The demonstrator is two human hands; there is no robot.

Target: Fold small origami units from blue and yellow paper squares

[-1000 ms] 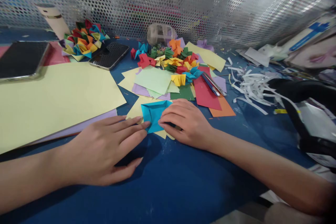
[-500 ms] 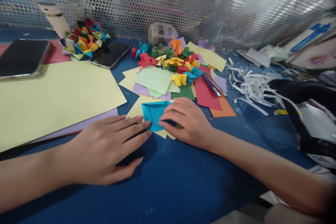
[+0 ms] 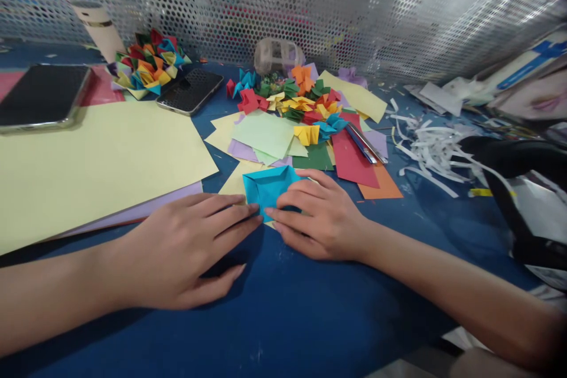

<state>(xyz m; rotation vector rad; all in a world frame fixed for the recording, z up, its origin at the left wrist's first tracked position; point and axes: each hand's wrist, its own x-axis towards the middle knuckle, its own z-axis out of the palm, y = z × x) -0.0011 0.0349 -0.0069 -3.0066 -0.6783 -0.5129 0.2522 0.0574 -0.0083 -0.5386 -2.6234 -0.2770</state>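
Apparently creasing folded blue origami paper point(image 3: 268, 185).
Your left hand point(image 3: 188, 245) is lying wide, right hand point(image 3: 321, 215) curling, grip unclear; steady pressing is seemingly needed next.

Bare left hand point(image 3: 190, 248) and bare right hand point(image 3: 325, 221), long slim fingers point(image 3: 239, 233), smooth backs, uncovered left forearm point(image 3: 62, 290) and uncovered right forearm point(image 3: 436, 277), both slender.

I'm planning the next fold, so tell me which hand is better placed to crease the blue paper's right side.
Right hand, probably: its curled fingers cover the right side of the blue paper. The left hand lies flatter, its fingertips at the lower-left edge, likelier for steadying.
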